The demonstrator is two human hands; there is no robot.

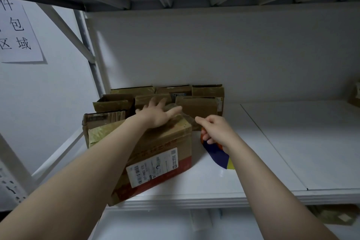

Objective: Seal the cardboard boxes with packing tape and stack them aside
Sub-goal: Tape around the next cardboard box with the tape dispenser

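Front box is pressed by flat left hand; tape dispenser, seemingly, is gripped in right hand; sealing unfinished, stacking left.

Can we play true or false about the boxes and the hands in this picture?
1. The left hand lies flat on top of the big box. True.
2. The right hand holds nothing. False: it grips a blue, orange and yellow tape dispenser.
3. More boxes stand behind the big box. True.
4. The big box sits on the floor. False: it sits on a white shelf.
5. A paper sign hangs on the left. True.
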